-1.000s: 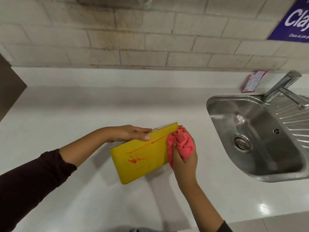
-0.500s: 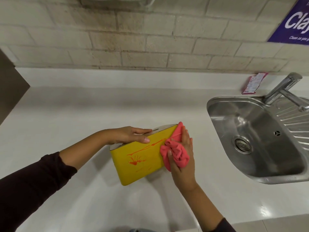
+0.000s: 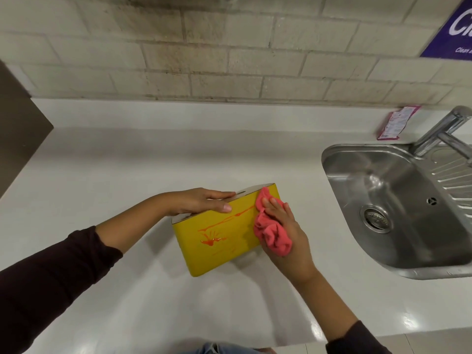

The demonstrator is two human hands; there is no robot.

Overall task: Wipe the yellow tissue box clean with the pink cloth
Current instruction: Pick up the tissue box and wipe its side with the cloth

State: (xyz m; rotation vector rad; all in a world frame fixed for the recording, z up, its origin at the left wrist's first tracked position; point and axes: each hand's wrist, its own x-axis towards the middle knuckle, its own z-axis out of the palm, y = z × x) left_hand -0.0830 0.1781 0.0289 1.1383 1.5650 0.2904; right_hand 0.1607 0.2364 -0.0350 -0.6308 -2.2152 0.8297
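Note:
The yellow tissue box (image 3: 219,241) stands on the white counter (image 3: 127,175), its front face streaked with an orange-red smear. My left hand (image 3: 201,201) lies over the box's pale top, thumb on the front face, holding it steady. My right hand (image 3: 286,226) presses the bunched pink cloth (image 3: 272,229) flat against the right end of the front face, fingers spread over the cloth. The cloth covers the box's right edge.
A steel sink (image 3: 398,208) with a tap (image 3: 441,131) is set into the counter to the right. A small pink packet (image 3: 397,122) leans on the back ledge. A brick wall runs behind, and a dark panel (image 3: 18,129) stands at far left.
My right hand has slid the pink cloth from the box's right end onto its front face and opened flatter over it. My left hand has kept its hold on the top.

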